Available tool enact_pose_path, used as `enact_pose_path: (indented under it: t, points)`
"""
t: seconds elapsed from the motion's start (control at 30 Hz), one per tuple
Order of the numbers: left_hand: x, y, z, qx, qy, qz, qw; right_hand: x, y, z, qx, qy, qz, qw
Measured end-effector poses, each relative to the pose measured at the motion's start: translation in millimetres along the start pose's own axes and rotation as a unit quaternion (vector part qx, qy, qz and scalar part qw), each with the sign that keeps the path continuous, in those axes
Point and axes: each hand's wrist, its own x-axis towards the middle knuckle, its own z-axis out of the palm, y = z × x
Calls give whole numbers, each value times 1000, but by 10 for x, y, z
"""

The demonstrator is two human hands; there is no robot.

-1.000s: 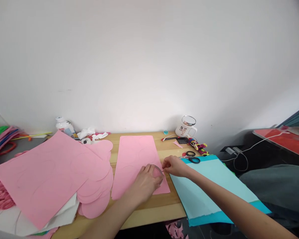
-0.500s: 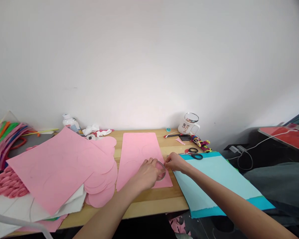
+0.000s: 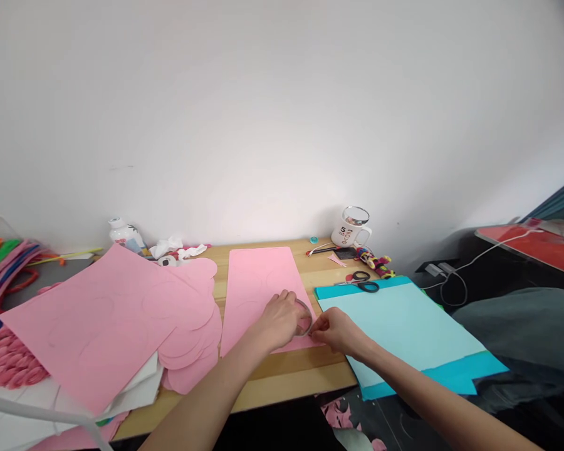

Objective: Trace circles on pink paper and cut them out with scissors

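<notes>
A pink paper sheet (image 3: 258,269) with faint circle outlines lies flat on the wooden table. On its lower right part sits a clear round ring (image 3: 303,318), perhaps a tape roll; I cannot tell for certain. My left hand (image 3: 281,319) grips the ring from the left, fingers curled over its edge. At the ring's right rim, my right hand (image 3: 336,331) is closed in a pinch by the paper's edge. Whatever those fingertips hold is too small to make out. Black-handled scissors (image 3: 365,282) rest beyond the right hand, partly over light blue sheets (image 3: 404,326).
To the left are pink paper circles (image 3: 202,338) under another pink sheet (image 3: 84,313), pink yarn (image 3: 9,357) and colourful strips (image 3: 9,269). Against the wall stand a white bottle (image 3: 125,235) and a mug (image 3: 350,228). A small colourful figure (image 3: 375,262) lies near the mug.
My right hand has moved down along the ring's right rim, from its upper side to its lower side. My left hand stays on the ring. The view has shifted slightly.
</notes>
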Motion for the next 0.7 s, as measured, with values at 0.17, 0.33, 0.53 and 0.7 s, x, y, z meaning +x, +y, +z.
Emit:
enact_pose_path:
  t: [0.17, 0.33, 0.53, 0.7]
  points:
    - [9, -23, -38, -26, -1, -4, 1000, -225, 161, 85, -105, 157, -164, 968]
    - [31, -70, -23, -47, 1, 7, 999, -249, 380, 172, -238, 198, -325, 893]
    - [58, -125, 9, -56, 3, 17, 998, -173, 402, 115, -286, 179, -416, 845]
    - [66, -127, 21, -59, 3, 21, 998, -107, 358, 23, -286, 148, -476, 818]
